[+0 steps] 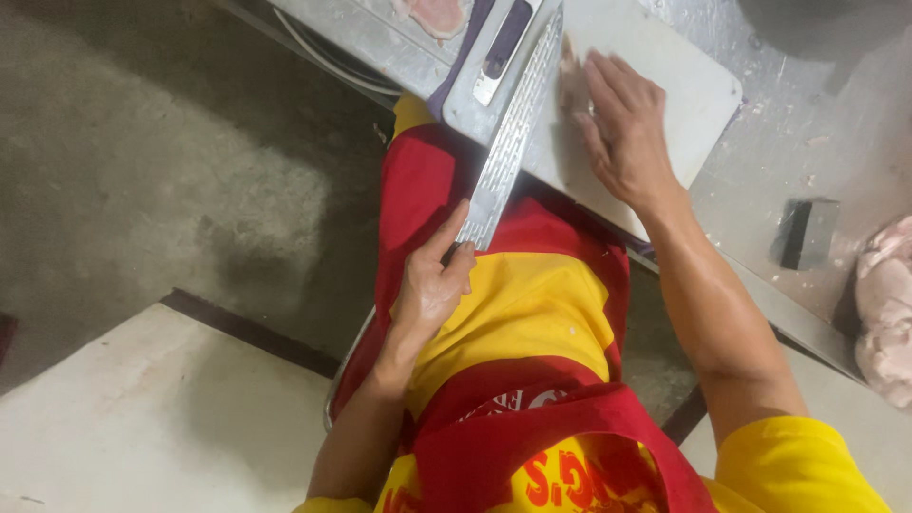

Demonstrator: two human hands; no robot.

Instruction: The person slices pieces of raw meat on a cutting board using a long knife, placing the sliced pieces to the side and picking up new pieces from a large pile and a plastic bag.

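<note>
My left hand (432,285) grips the handle of a long knife (508,133) with a dimpled steel blade. The blade runs up and away over my red and yellow apron to the near edge of a white cutting board (679,90). My right hand (622,123) lies flat, fingers spread, on the board. It presses on a pale piece of raw meat (568,76), which shows only past my fingertips. The blade lies just left of that hand, beside the meat.
The board rests on a steel table (807,133). A grey flat object with a dark oblong inset (499,47) lies left of the blade, a meat slice (437,14) beyond it. On the right are a dark block (806,233) and a raw meat pile (888,313). Concrete floor lies to the left.
</note>
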